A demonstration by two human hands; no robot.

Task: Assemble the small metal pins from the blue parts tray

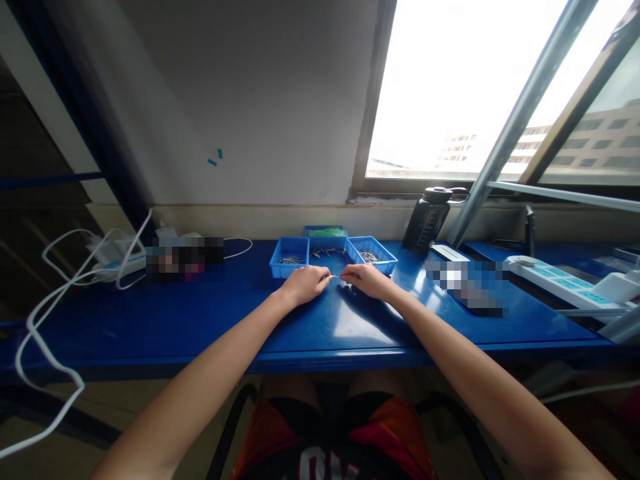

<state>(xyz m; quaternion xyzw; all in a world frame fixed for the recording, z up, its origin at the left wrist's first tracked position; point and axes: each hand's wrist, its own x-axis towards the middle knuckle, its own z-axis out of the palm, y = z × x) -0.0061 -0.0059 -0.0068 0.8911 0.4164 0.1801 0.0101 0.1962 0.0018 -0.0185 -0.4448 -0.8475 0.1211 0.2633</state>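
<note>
My left hand (306, 284) rests low over the blue table, its thumb and fingers pinched on a small thin metal piece (334, 276) that points to the right. Just across a narrow gap, my right hand (369, 280) is closed in a pinch at the piece's other end. What lies between the right fingertips is too small to make out. Behind my hands stand a left blue bin (284, 271) and a right blue bin (393, 257), both with small metal pieces inside. More dark metal pieces (325, 253) lie between these bins.
A rear blue bin (326, 227) contains green material. A black bottle (426, 220) stands by the window, near a metal post (470, 193). White cables (37, 333) hang at the left. At the right lie a blurred-out item (475, 293) and a white power strip (555, 283).
</note>
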